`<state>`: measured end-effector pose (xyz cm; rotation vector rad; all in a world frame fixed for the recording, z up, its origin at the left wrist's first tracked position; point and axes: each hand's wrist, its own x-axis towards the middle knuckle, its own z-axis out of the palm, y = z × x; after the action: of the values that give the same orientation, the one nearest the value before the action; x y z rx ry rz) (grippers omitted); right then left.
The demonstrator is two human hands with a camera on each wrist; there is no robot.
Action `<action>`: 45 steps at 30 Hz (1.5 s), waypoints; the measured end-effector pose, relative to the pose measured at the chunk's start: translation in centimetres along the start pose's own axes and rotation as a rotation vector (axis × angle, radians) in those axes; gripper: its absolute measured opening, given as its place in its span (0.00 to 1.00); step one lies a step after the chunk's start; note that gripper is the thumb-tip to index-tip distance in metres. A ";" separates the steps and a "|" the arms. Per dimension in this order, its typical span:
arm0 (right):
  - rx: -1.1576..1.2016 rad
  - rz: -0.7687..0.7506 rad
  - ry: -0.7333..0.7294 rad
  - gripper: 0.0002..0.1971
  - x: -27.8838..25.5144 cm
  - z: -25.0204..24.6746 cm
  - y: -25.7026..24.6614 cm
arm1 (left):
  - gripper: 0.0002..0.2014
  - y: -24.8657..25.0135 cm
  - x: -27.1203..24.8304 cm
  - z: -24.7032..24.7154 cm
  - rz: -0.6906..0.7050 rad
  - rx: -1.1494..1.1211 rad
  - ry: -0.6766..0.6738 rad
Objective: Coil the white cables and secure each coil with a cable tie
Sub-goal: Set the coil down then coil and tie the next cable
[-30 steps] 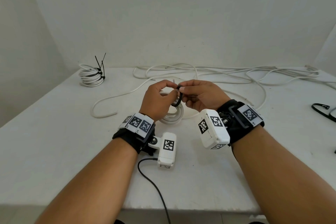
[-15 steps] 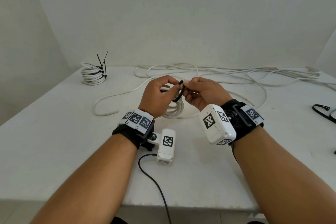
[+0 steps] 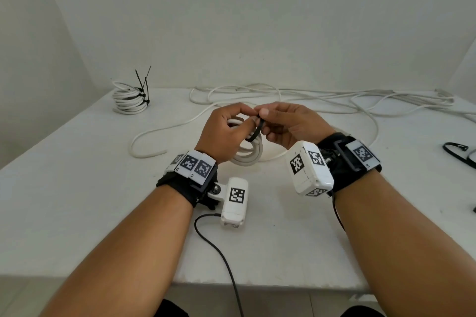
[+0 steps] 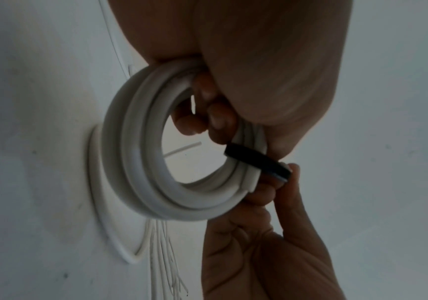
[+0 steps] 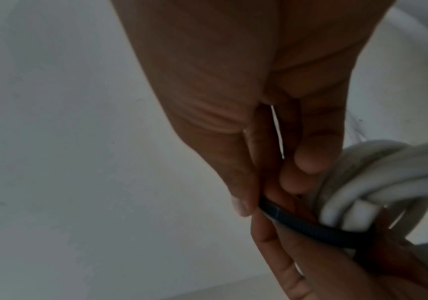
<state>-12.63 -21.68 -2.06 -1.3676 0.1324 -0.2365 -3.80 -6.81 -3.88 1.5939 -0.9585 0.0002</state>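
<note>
A small coil of white cable (image 3: 247,156) (image 4: 140,162) (image 5: 377,182) is held just above the table centre. My left hand (image 3: 226,134) (image 4: 233,97) grips the coil with curled fingers. A black cable tie (image 3: 257,131) (image 4: 257,160) (image 5: 310,227) loops around the coil's turns. My right hand (image 3: 280,123) (image 5: 253,203) pinches the tie's end between thumb and forefinger beside the coil. The tie's head is hidden by fingers.
A finished coil (image 3: 130,100) with black ties standing up sits at the table's (image 3: 77,188) back left. Loose white cables (image 3: 334,100) sprawl along the back and right. A cable end (image 3: 146,145) lies left of my hands. Black ties (image 3: 456,152) lie at the right edge.
Both hands have lifted slightly and drawn closer together over the coil. The right hand's pinch on the black tie has shifted up toward the left hand's fingertips.
</note>
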 end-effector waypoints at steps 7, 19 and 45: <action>-0.332 -0.058 0.074 0.11 -0.4 -0.7 -0.8 | 0.07 0.1 0.2 0.5 -0.011 0.016 -0.054; -0.097 -0.112 0.300 0.10 0.7 0.7 -0.3 | 0.14 0.0 0.4 1.4 -0.158 -0.284 0.038; -0.461 -0.328 0.311 0.13 1.0 0.8 0.2 | 0.11 2.3 -0.7 1.2 -0.403 -0.405 -0.258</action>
<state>-11.48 -21.09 -2.02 -1.8027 0.2321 -0.7300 -6.16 -7.26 -2.72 1.3978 -0.7548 -0.6530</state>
